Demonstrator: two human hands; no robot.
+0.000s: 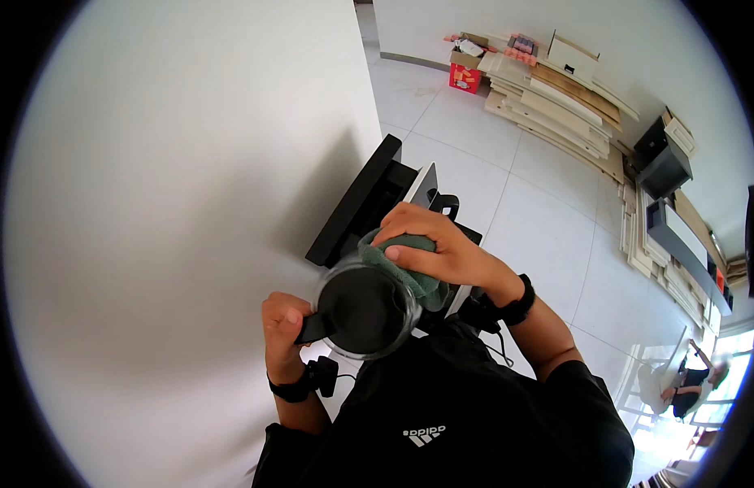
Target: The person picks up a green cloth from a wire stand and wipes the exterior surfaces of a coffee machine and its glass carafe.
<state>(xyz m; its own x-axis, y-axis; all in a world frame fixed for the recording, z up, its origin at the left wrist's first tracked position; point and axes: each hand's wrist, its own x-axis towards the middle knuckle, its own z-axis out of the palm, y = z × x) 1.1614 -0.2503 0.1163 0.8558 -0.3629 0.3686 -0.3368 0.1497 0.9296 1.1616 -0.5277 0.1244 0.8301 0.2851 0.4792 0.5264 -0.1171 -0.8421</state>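
Observation:
My left hand (284, 329) grips the black handle of a clear carafe with a round black lid (363, 312). The carafe hangs in front of my chest, its lid facing up towards me and its lower body hidden beneath. In my right hand (428, 247) is a folded green cloth (435, 290), pressed against the far right side of the carafe's wall. Beyond my hands stands a black appliance (358, 195) beside the white wall. A black looped handle (445, 204) shows just past my right hand, next to an upright white panel (422, 185).
A plain white wall (169, 183) rises close on my left. Stacked boards (553, 110) and a red carton (465, 78) line the far wall. Dark cabinet parts (664, 161) lie farther right. Another person (694, 381) handles a white panel at the far right.

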